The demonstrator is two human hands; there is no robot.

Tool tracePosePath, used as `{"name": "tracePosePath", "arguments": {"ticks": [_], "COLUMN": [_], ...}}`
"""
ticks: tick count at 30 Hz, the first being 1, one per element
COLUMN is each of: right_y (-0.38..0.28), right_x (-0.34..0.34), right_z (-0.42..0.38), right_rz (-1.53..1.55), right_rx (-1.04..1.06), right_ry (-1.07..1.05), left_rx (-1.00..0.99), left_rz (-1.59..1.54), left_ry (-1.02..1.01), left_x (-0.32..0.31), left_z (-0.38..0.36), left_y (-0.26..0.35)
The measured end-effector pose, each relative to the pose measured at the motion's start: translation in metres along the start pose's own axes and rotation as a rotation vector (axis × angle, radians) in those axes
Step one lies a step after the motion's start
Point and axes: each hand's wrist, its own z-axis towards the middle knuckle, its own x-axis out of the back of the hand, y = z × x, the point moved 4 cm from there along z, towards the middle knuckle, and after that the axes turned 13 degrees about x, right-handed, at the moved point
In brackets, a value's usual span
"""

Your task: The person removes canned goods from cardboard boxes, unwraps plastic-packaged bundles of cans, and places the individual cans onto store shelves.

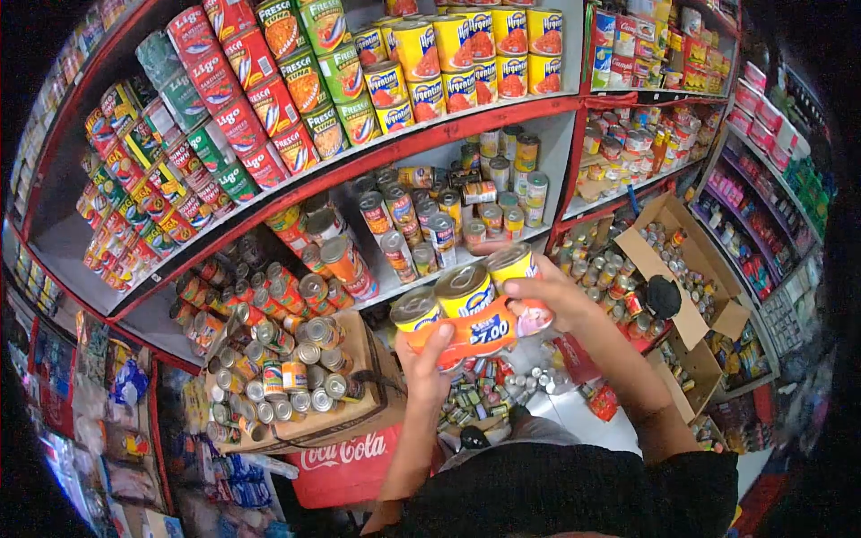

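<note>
A pack of three yellow cans (pixel 465 296), side by side in an orange promo wrapper marked 7.00, is held up in front of the shelves. My left hand (pixel 424 363) grips its left end, thumb across the front of the wrapper. On the right end my right hand (pixel 547 296) is closed round the pack, its thumb by the rightmost can. The can tops face up toward me. Behind the pack is the middle shelf (pixel 395 285) with assorted small cans.
Stacked cans (pixel 287 81) fill the upper shelf. Loose cans stand on a cardboard box (pixel 359 411) at left, above a red Coca-Cola crate (pixel 345 466). An open carton (pixel 691 314) of cans is at right. More cans lie on the floor below my hands.
</note>
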Motion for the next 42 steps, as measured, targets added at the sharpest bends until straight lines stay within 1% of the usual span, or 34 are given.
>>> {"name": "tracePosePath", "arguments": {"ticks": [1,2,3,4,6,8,9,10,11,13,14,15,16,20,24,25,26,28,29,30,32,33,34,36,37,38,40,41,42], "right_y": [0.016,0.028,0.019,0.021,0.03,0.037,0.039,0.042,0.05,0.067,0.066,0.065,0.063,0.039,0.034,0.034,0.033,0.027,0.021,0.022,0.028,0.029,0.025,0.013,0.005,0.002,-0.003,-0.008,-0.007], "right_x": [0.012,0.019,0.007,0.007,0.01,0.012,0.014,0.017,0.024,0.041,0.043,0.042,0.042,0.036,0.039,0.041,0.042,0.041,0.04,0.041,0.045,0.043,0.041,0.037,0.034,0.035,0.037,0.032,0.032], "right_z": [-0.005,-0.009,-0.01,-0.012,-0.019,-0.023,-0.023,-0.023,-0.024,-0.029,-0.03,-0.031,-0.033,-0.036,-0.037,-0.038,-0.039,-0.04,-0.041,-0.042,-0.048,-0.05,-0.049,-0.051,-0.051,-0.051,-0.05,-0.05,-0.051], "right_rz": [0.166,0.328,0.433,0.435,0.47,0.501,0.532,0.56,0.557,0.641,0.636,0.671,0.704,0.788,0.779,0.78,0.782,0.744,0.685,0.688,0.7,0.705,0.611,0.422,0.391,0.394,0.25,0.27,0.272], "right_rx": [-0.099,-0.196,-0.187,-0.192,-0.203,-0.228,-0.235,-0.241,-0.235,-0.334,-0.322,-0.366,-0.41,-0.436,-0.388,-0.403,-0.403,-0.38,-0.367,-0.369,-0.399,-0.406,-0.344,-0.224,-0.271,-0.276,-0.287,-0.304,-0.306], "right_ry": [0.026,0.049,0.032,0.027,0.009,0.019,0.057,0.095,0.089,0.14,0.128,0.147,0.165,0.137,0.178,0.193,0.194,0.192,0.229,0.229,0.281,0.279,0.253,0.207,0.179,0.183,0.09,0.079,0.081], "left_rx": [0.011,0.011,0.02,0.027,0.056,0.096,0.091,0.15,0.208,0.21,0.223,0.246,0.233,0.247,0.249,0.194,0.194,0.115,0.089,0.089,0.07,0.004,0.003,-0.13,-0.045,-0.038,0.037,-0.019,-0.015], "left_rz": [0.056,0.053,0.059,0.066,0.056,0.014,0.016,-0.007,-0.029,-0.056,-0.086,-0.079,0.001,0.015,-0.013,0.026,0.027,-0.023,0.027,0.029,0.177,0.306,0.307,0.635,0.729,0.729,0.931,1.084,1.085], "left_ry": [0.063,0.071,0.015,-0.042,-0.017,-0.147,-0.148,-0.17,-0.194,-0.202,-0.203,-0.201,-0.2,-0.217,-0.253,-0.266,-0.265,-0.296,-0.321,-0.318,-0.193,-0.195,-0.189,-0.219,-0.264,-0.262,-0.443,-0.552,-0.552], "left_x": [-0.003,-0.003,-0.002,-0.002,0.005,-0.002,-0.001,-0.002,-0.002,-0.001,0.002,0.009,0.014,0.011,0.011,0.011,0.009,0.003,0.003,-0.001,-0.016,-0.03,-0.037,-0.047,-0.034,-0.031,-0.034,-0.04,-0.051], "left_z": [-0.002,-0.001,0.0,0.001,0.002,0.006,0.007,0.01,0.013,0.018,0.021,0.026,0.031,0.039,0.039,0.04,0.04,0.036,0.036,0.032,0.017,0.019,0.015,0.006,0.012,0.013,0.018,0.019,0.013], "left_y": [0.005,0.008,0.012,0.015,0.013,0.014,0.014,0.011,0.007,-0.004,-0.01,-0.018,-0.022,-0.031,-0.042,-0.043,-0.045,-0.041,-0.04,-0.037,-0.023,-0.009,0.0,0.016,0.011,0.017,0.021,0.027,0.03]}}
